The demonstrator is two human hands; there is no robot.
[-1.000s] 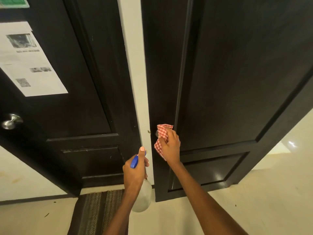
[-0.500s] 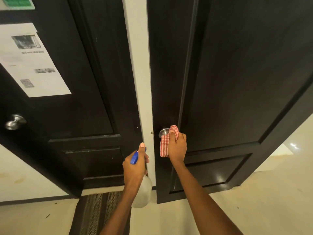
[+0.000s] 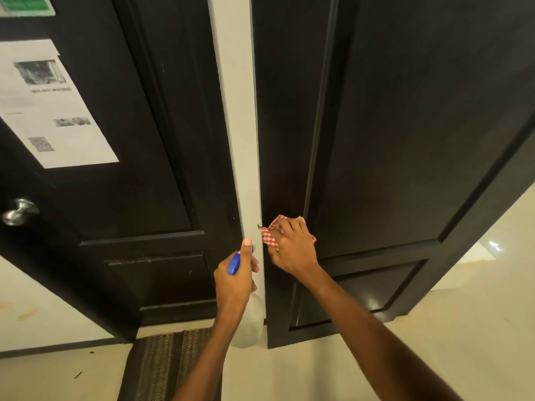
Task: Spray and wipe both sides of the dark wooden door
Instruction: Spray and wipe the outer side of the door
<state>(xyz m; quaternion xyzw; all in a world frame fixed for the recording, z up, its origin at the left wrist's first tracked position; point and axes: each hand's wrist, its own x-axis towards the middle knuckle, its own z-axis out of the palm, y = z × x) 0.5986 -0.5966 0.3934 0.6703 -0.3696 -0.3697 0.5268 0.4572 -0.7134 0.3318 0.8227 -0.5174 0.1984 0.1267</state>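
A dark wooden door (image 3: 405, 140) fills the right half of the view, its left edge close to a pale frame strip. My right hand (image 3: 292, 247) holds a red-and-white checked cloth (image 3: 270, 237) wrapped over the door's knob, which is hidden beneath it. A small latch (image 3: 259, 226) pokes out at the door's edge beside the cloth. My left hand (image 3: 236, 279) grips a clear spray bottle (image 3: 249, 325) by its blue trigger head (image 3: 234, 263), just left of the door's edge.
A second dark door (image 3: 115, 198) stands at the left with a silver knob (image 3: 18, 212) and a printed paper sheet (image 3: 43, 105) taped on it. A patterned mat (image 3: 170, 366) lies on the pale floor between the doors.
My right hand has turned on the knob, so the cloth now covers it fully; half a second ago the bare knob showed left of the cloth. The left hand stays in place.
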